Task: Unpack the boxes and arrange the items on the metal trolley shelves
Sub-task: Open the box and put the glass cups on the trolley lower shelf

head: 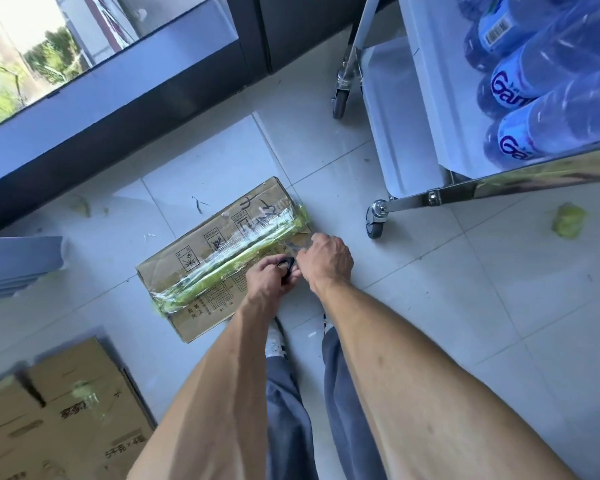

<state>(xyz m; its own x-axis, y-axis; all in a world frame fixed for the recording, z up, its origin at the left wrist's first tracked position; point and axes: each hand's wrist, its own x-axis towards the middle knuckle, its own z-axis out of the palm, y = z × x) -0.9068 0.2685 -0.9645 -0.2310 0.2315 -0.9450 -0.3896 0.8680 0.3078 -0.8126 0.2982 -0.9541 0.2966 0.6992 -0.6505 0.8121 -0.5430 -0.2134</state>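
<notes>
A sealed cardboard box point(201, 251) lies on the tiled floor, its seam covered by green and clear tape point(229, 258). My left hand point(269, 277) grips the black handle of a pair of scissors point(286, 264) at the box's near right edge. My right hand point(326, 259) is curled just beside it, over the box's right corner, fingers at the scissors' blades; the blades are mostly hidden. The metal trolley point(465, 188) stands at the upper right, its top shelf loaded with several blue water bottles point(541, 98).
Another cardboard box point(66, 410) sits at the lower left. A stack of grey panels point(18, 265) lies at the left edge. A dark window frame point(118, 109) runs behind the box. A crumpled green tape ball point(568, 220) lies on the floor at right. My legs and shoes are below my hands.
</notes>
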